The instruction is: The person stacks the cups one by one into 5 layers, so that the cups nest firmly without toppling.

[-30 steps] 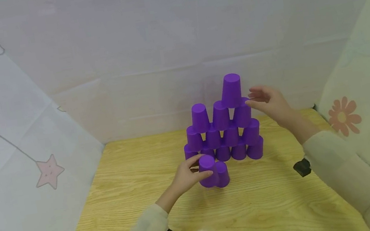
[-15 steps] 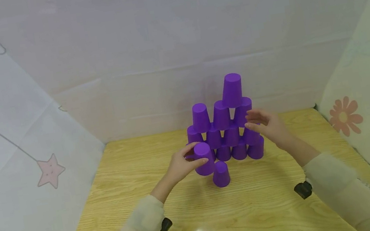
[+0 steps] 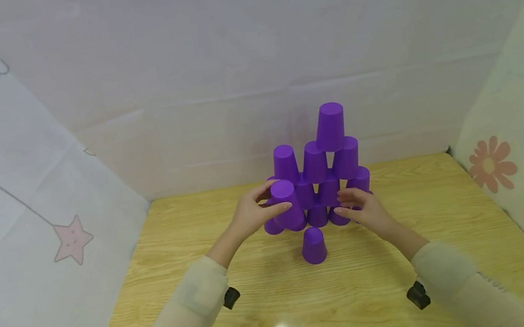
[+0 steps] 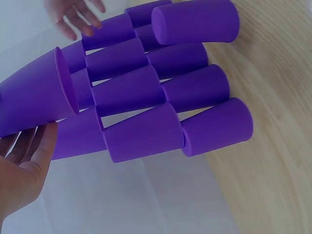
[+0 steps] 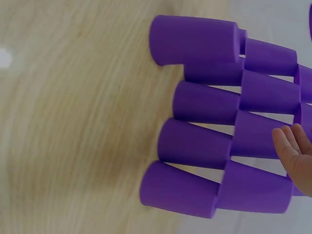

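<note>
My left hand (image 3: 251, 213) grips an upside-down purple plastic cup (image 3: 285, 205), thumb on the near side and fingers behind. In the head view this cup hides part of the left side of a tiered stack of purple cups (image 3: 315, 163). Seen from the left wrist, the gripped cup (image 4: 36, 95) is apart from the stack, its rim showing. My right hand (image 3: 370, 215) holds nothing; its fingers are loosely bent in front of the stack's lower right. From the right wrist, part of that hand (image 5: 298, 158) shows before the cups.
A lone upside-down cup (image 3: 313, 247) stands on the wooden table (image 3: 265, 311) in front of the stack. One cup (image 3: 330, 127) tops the stack at its right side. A pale cloth wall (image 3: 208, 80) rises behind, with patterned cloth at both sides.
My left hand has lifted its cup up and away from beside the lone cup, toward the stack. My right hand has come down and left from beside the top cup.
</note>
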{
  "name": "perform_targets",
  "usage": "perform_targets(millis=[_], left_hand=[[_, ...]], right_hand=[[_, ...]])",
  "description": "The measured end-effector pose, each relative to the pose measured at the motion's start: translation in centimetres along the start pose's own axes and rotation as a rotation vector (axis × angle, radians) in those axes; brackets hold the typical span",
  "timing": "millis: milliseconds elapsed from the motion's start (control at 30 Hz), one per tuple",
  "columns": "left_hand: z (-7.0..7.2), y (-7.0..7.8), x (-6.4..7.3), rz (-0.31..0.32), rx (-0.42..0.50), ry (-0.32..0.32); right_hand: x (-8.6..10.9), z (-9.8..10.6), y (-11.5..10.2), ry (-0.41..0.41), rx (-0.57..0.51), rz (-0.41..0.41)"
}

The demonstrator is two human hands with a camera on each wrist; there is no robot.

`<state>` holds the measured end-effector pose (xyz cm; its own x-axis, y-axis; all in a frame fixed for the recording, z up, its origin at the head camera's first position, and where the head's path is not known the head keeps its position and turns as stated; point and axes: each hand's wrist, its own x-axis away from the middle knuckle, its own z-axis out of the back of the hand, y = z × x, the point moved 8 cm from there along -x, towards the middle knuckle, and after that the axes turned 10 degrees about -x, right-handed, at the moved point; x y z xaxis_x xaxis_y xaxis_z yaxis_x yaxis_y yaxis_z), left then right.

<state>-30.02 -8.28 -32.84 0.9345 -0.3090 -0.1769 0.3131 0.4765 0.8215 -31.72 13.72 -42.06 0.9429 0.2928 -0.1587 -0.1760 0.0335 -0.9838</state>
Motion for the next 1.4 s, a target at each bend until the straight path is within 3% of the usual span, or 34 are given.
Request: perform_targets(millis=[133,367,500,733,1100,1400], left_hand=[[0.5,1.4,-0.2,-0.032,-0.041,-0.001],[1.1,2.6,-1.2,-0.126,-0.024,0.021],[1.4,2.9,-1.8,-0.129,-0.023,0.032],[1.7,1.2,-4.4,-0.14,-0.029,0.061],[2.2,1.7,-6.7,-0.042,-0.036,0.069],[3.1,3.0,-8.5,-0.045,-0.066,0.101]], right_hand=[[0.2,-0.9,1.4,0.009,-0.001,-0.02],[0.6,-2.2,3.7,0.019,-0.004,-0.048],[1.0,-3.0,4.7,0.006,-0.014,-0.088],[1.4,-3.8,7.6,0.008,0.005,-0.181],[1.4,-5.3,8.5,0.017,-0.003,-0.133],[1.5,-6.0,8.7,0.012,0.013,-0.136]])
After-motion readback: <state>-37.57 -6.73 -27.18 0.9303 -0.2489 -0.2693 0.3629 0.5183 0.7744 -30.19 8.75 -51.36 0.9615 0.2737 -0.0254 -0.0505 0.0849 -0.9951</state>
